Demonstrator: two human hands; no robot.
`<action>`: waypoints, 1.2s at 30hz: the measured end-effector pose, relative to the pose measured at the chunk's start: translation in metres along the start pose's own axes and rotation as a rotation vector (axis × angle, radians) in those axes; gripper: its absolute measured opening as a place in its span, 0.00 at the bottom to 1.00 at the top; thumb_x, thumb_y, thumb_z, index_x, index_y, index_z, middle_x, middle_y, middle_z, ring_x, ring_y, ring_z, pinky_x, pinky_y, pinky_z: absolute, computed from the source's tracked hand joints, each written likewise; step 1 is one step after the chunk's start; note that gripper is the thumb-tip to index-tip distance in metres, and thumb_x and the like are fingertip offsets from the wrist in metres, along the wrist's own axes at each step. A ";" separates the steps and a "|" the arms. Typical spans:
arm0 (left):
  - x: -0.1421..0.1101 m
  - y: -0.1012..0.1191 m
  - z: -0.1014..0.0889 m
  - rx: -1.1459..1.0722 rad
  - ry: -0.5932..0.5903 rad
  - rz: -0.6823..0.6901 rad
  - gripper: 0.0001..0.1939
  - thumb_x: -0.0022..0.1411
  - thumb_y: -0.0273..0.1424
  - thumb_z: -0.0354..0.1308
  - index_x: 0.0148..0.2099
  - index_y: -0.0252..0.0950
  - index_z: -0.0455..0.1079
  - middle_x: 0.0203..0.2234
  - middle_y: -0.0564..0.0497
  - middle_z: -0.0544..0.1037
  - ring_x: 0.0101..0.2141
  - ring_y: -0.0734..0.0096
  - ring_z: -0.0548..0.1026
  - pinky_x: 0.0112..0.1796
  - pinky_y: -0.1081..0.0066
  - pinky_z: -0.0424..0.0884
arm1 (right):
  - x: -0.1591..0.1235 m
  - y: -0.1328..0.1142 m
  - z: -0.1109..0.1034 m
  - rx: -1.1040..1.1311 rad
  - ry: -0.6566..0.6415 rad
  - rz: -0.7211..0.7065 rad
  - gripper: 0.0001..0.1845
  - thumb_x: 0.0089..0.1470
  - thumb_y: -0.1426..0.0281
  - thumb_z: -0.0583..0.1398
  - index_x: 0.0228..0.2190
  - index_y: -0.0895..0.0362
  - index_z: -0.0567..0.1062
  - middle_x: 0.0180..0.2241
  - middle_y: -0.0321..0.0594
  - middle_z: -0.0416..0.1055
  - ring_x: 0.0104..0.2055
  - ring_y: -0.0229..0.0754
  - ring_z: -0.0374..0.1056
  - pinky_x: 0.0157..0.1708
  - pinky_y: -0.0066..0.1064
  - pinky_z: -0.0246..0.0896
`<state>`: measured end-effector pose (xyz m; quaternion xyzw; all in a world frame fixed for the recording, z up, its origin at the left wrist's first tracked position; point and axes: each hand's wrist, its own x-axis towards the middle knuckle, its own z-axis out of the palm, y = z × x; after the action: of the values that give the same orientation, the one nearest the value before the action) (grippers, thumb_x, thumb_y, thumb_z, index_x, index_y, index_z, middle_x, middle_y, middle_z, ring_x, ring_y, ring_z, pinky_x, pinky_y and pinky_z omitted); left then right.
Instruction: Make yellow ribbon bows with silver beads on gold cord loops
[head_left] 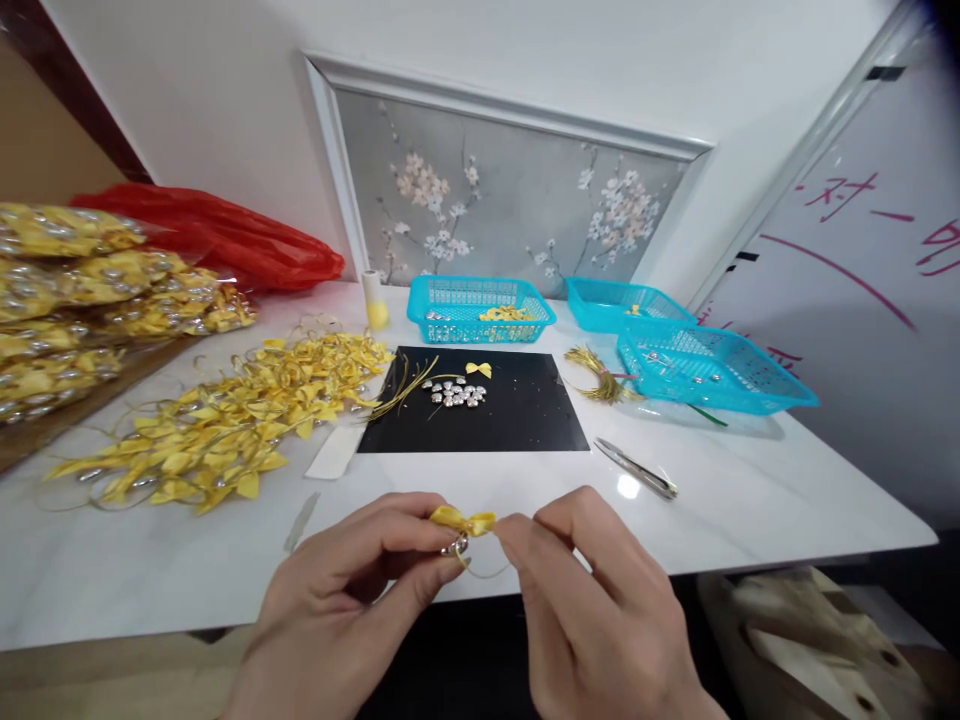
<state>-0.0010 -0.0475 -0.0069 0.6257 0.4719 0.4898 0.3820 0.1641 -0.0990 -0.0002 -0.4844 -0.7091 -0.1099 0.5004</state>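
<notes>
Near the table's front edge, my left hand [360,600] pinches a silver bell-like bead [455,545] under a yellow ribbon bow [465,521]. A thin gold cord [484,574] loops down from the bead toward my right hand [600,590]. The fingertips of my right hand are closed at the bow's right end, apparently on the cord; the exact grip is hidden. Beyond my hands lies a black mat [480,432], with several silver heart-like beads [459,394], one loose yellow bow [478,370] and gold cords [405,388] on it.
Finished-looking yellow bows [247,410] lie heaped at left, beside bagged bows [82,300] and a red plastic bag [225,235]. Blue baskets [480,290] stand at the back and right. Small snips [637,468] and a gold cord bundle [600,375] lie right of the mat.
</notes>
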 end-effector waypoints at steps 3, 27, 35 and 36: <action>0.001 0.001 0.001 0.007 -0.001 0.011 0.05 0.45 0.30 0.70 0.23 0.48 0.80 0.31 0.54 0.83 0.32 0.65 0.82 0.33 0.76 0.81 | -0.001 -0.001 0.003 0.001 0.046 0.026 0.13 0.57 0.85 0.54 0.33 0.62 0.77 0.25 0.40 0.61 0.25 0.38 0.56 0.22 0.29 0.54; 0.003 -0.005 -0.001 0.144 -0.052 0.270 0.07 0.53 0.29 0.67 0.29 0.50 0.80 0.32 0.58 0.85 0.33 0.73 0.83 0.36 0.84 0.78 | -0.004 0.001 0.008 -0.022 0.002 0.017 0.13 0.58 0.84 0.53 0.35 0.62 0.75 0.26 0.39 0.60 0.26 0.39 0.54 0.23 0.30 0.51; 0.004 0.002 -0.001 0.109 -0.062 0.306 0.11 0.51 0.24 0.66 0.29 0.50 0.80 0.31 0.61 0.85 0.31 0.78 0.83 0.34 0.90 0.75 | -0.006 0.001 0.011 0.017 0.025 0.053 0.13 0.57 0.85 0.53 0.35 0.62 0.75 0.27 0.38 0.59 0.27 0.38 0.53 0.23 0.32 0.48; 0.004 0.001 -0.002 0.104 -0.068 0.301 0.12 0.51 0.24 0.66 0.29 0.50 0.80 0.31 0.61 0.85 0.31 0.78 0.83 0.34 0.90 0.75 | -0.006 0.000 0.011 0.018 0.024 0.053 0.13 0.57 0.85 0.53 0.35 0.62 0.75 0.27 0.38 0.59 0.27 0.38 0.53 0.23 0.32 0.47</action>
<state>-0.0022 -0.0441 -0.0043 0.7247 0.3843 0.4948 0.2871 0.1580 -0.0954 -0.0106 -0.4972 -0.6909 -0.0961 0.5160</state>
